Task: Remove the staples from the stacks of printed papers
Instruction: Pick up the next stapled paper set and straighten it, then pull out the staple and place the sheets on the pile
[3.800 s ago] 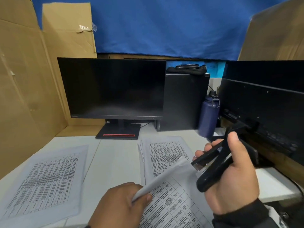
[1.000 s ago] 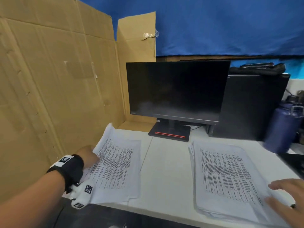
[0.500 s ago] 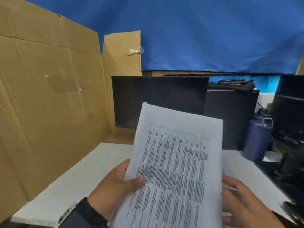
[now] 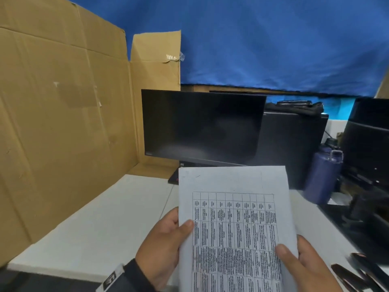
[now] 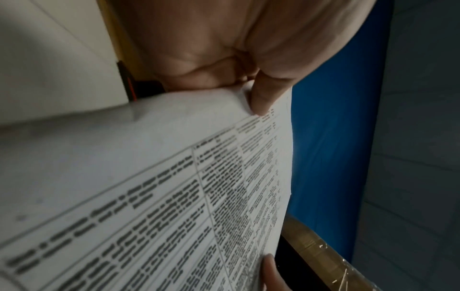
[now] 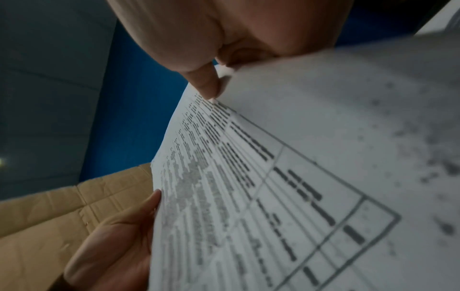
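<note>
A stack of printed papers (image 4: 235, 226) with a ruled table on the top sheet is held upright above the white desk (image 4: 101, 224). My left hand (image 4: 166, 247) grips its left edge, thumb on the front and fingers behind. At the right edge my right hand (image 4: 303, 264) grips it the same way. The left wrist view shows the papers (image 5: 154, 187) pinched under my left thumb (image 5: 261, 98). The right wrist view shows the papers (image 6: 286, 187) pinched by my right thumb (image 6: 206, 84). No staple is plainly visible; a black stapler-like tool (image 4: 357, 272) lies at the lower right.
A dark monitor (image 4: 202, 125) stands behind the papers, with a black computer case (image 4: 292, 144) and a purple bottle (image 4: 322, 173) to its right. Cardboard panels (image 4: 63, 123) wall off the left side. Another black monitor (image 4: 370, 140) stands at the far right.
Earlier my hands lay on two stacks flat on the desk. Now both hands hold one stack upright, and since half a second ago it has come lower and squarer to me.
</note>
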Tool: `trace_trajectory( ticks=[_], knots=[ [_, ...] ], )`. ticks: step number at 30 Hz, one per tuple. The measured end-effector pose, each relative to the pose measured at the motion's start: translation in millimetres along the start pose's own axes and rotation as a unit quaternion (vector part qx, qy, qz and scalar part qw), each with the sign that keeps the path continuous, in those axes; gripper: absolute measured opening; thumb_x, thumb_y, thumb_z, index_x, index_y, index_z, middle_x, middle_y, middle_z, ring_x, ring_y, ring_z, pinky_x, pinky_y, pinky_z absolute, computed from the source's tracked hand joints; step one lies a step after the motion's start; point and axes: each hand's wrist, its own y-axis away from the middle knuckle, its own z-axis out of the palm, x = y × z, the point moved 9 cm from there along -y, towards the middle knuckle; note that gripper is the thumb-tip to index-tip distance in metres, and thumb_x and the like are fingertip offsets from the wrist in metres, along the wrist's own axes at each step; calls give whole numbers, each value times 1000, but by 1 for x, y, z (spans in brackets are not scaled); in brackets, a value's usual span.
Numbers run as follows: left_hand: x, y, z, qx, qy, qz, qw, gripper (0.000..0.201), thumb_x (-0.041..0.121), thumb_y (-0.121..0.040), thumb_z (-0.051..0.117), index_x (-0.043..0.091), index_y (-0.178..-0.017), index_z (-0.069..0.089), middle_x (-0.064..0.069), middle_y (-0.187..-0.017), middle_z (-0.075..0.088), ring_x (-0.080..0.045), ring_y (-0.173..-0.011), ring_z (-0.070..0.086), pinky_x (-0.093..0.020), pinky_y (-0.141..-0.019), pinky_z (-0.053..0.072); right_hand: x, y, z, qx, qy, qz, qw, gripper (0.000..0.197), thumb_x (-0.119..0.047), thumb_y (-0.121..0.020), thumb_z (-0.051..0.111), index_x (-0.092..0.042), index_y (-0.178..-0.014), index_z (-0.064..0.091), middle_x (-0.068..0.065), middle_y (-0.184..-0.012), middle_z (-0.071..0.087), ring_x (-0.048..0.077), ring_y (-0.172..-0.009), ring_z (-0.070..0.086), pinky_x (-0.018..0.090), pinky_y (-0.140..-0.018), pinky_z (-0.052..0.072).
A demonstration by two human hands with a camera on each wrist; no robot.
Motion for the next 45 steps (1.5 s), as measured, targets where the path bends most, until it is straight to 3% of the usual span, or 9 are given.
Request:
trace_trajectory(
  ticks=[6,13,18,23,25,34,36,40,45],
  knots=[
    [0,1,-12,25,57,12,998,38,17,-84,62,-2,-115,74,-26,-118,74,-41,-110,71,-50,-98,53,-8,10,1,23,4,-41,999,19,-12,-95,62,-22,-103,75,-12,-90,79,5,-89,72,21,-77,42],
    [9,0,-14,31,51,38,998,33,20,-86,61,7,-113,75,-22,-113,76,-36,-96,76,-45,-83,60,8,12,12,-2,-33,-5,999,19,-20,-93,63,-27,-108,74,-15,-97,78,11,-105,68,18,-81,41],
    [9,-2,-13,15,73,23,997,35,18,-84,66,1,-114,74,-26,-115,74,-38,-97,75,-46,-82,63,12,10,13,-20,2,-50,999,89,-88,-36,74,-34,-108,75,-15,-107,77,1,-102,69,29,-95,43],
    [2,-3,-8,-14,110,-2,994,38,19,-89,62,-1,-121,70,-30,-119,71,-43,-101,73,-50,-83,63,15,6,18,-45,12,-33,998,16,-35,-94,63,-34,-106,72,-17,-103,77,1,-101,69,26,-92,46],
    [0,-5,-7,-23,126,-15,992,41,18,-90,61,-2,-124,67,-31,-121,70,-45,-105,72,-53,-85,62,18,4,17,-49,29,-36,998,21,-46,-93,64,-34,-107,74,-13,-108,77,4,-105,69,33,-97,48],
    [-8,-5,-5,-5,130,-44,991,42,16,-89,63,-4,-125,66,-32,-120,70,-50,-111,68,-55,-86,62,33,-2,13,-83,61,-24,994,22,-15,-98,58,-23,-114,72,-8,-112,76,11,-110,70,49,-105,47],
    [-8,-6,-6,1,124,-43,991,43,16,-87,64,-3,-125,67,-32,-121,69,-48,-110,69,-55,-89,60,32,-2,13,-84,50,-29,995,20,-29,-93,66,-25,-111,74,-6,-112,77,13,-109,70,50,-105,47],
    [-6,-6,-6,-1,128,-43,991,41,19,-90,62,-1,-125,68,-31,-121,70,-45,-107,70,-55,-91,60,34,-4,16,-101,3,-45,994,74,-82,-51,75,-38,-111,74,-3,-115,76,15,-111,70,45,-102,48],
    [-7,-5,-3,-14,132,-50,990,43,23,-92,60,1,-128,67,-29,-124,70,-44,-111,70,-55,-95,58,38,-8,12,-95,-25,-32,995,60,-65,-63,80,-27,-109,77,1,-113,77,20,-112,70,43,-101,48]
  ],
)
